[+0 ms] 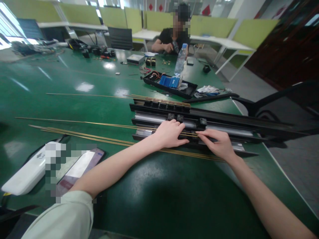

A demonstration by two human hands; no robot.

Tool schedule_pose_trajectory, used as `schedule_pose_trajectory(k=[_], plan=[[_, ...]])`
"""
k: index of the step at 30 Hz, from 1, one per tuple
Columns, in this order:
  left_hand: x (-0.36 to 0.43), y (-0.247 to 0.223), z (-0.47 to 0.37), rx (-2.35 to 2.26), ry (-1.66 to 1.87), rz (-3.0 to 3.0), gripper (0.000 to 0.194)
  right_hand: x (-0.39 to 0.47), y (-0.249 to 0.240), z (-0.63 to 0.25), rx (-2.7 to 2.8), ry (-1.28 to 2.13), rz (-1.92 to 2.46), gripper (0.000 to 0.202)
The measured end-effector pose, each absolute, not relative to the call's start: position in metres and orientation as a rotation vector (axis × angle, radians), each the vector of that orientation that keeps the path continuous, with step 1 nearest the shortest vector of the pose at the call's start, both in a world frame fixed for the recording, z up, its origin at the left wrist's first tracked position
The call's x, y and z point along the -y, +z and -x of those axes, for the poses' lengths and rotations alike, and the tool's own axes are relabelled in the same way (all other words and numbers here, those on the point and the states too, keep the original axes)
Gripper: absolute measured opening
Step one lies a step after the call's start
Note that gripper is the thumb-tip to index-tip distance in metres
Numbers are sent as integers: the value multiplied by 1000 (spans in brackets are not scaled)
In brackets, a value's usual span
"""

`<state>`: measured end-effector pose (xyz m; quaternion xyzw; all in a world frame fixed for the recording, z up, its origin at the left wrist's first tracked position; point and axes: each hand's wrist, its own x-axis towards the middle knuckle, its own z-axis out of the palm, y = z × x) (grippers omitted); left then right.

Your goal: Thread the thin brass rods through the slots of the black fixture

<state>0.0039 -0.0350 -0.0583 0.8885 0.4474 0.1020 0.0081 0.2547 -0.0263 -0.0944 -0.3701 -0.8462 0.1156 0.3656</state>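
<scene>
My left hand (170, 133) lies palm down across a long black rail (139, 136), its thumb spread from its fingers. Thin brass-coloured rods (112, 125) pass under that hand and come out towards the right one. With thumb and forefinger pinched, my right hand (216, 142) grips the right end of a brass-coloured rod (190, 134) just above the rail. Small black blocks (203, 121) sit on the neighbouring rail with a clear strip (161, 119). Nearer to me, more loose rods (99, 138) run along the table under my left forearm.
A phone (82, 167) and a white case-like object (32, 169) lie at left on the green table (149, 186). Beyond the rails are a black tray (171, 87) with a blue part and a water bottle (180, 59). Another person (171, 38) sits opposite, holding a dark tool.
</scene>
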Motion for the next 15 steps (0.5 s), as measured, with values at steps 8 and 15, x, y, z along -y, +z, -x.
schedule_pose_trajectory(k=[8, 15], plan=[[34, -57, -5, -1379, 322, -2802, 49, 26, -90, -256, 2138, 388, 1017, 16], [33, -58, -7, -1409, 309, -2809, 49, 25, -86, -261, 2131, 474, 1048, 18]])
